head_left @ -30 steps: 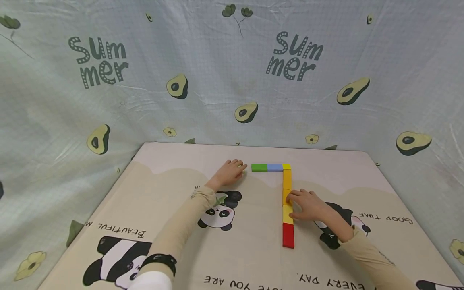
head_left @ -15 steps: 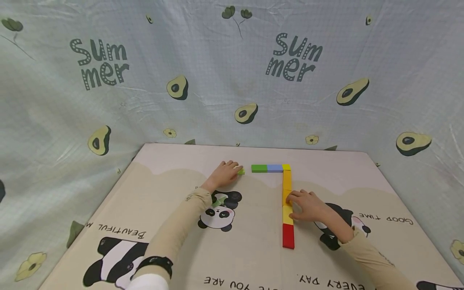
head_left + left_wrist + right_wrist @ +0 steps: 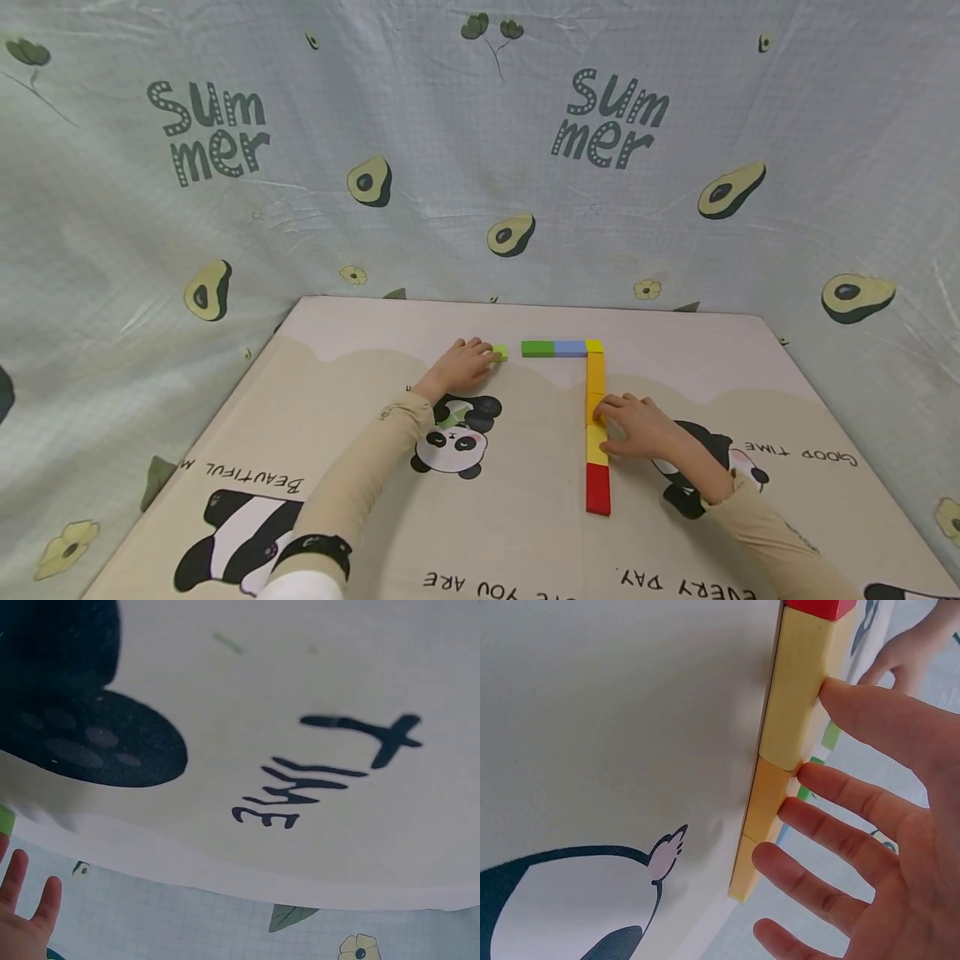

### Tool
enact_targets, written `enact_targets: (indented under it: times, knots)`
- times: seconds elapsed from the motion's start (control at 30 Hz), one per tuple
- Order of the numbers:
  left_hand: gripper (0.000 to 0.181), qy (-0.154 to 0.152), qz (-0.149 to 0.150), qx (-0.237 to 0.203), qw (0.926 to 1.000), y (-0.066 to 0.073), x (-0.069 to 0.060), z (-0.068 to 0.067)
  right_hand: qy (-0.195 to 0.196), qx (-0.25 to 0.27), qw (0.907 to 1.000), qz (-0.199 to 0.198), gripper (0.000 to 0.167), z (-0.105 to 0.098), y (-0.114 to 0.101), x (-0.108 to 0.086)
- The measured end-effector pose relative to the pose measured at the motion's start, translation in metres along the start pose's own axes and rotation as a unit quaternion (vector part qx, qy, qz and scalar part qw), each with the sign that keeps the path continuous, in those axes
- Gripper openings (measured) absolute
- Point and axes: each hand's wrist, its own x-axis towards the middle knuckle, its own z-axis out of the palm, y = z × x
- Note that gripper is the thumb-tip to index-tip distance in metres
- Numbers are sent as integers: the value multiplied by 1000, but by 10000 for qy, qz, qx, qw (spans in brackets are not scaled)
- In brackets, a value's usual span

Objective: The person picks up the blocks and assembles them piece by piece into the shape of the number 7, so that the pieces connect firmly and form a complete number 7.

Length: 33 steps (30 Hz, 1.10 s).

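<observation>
In the head view, several coloured blocks form an angle. A red block (image 3: 597, 489), a pale yellow block (image 3: 596, 445) and orange blocks (image 3: 595, 372) make one line, ending at a small yellow block (image 3: 594, 347). From there a blue block (image 3: 570, 349) and a green block (image 3: 537, 349) run left. My right hand (image 3: 637, 425) rests its extended fingertips against the side of the yellow and orange blocks. Left of the green block, across a gap, lies a light green block (image 3: 500, 353). The fingertips of my left hand (image 3: 461, 367) are at its left end, fingers extended.
The blocks lie on a beige panda-printed mat (image 3: 510, 533) covering the table. Behind it hangs a pale curtain (image 3: 427, 108) with avocado prints, close beyond the far table edge. My left forearm wears a black band (image 3: 318, 546).
My left hand has drawn back slightly to the left, so more of the light green block shows. The right hand and the joined blocks have stayed in place.
</observation>
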Motion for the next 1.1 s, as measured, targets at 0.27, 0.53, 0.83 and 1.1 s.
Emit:
enact_targets:
  times: [0.27,0.53,0.83,1.1]
  knots:
    - [30,-132,7,193,9997,-1,0,2,53,-9,10000,-30,35,1,1,0]
    - [33,-145,64,218,9996,0,-3,0,39,-25,10000,-61,35,0,1,0]
    - [35,-89,140,220,9996,3,0,3,50,-84,9999,23,37,3,1,-1]
    - [35,-59,171,225,9996,4,3,3,3,-50,10000,39,36,1,1,0]
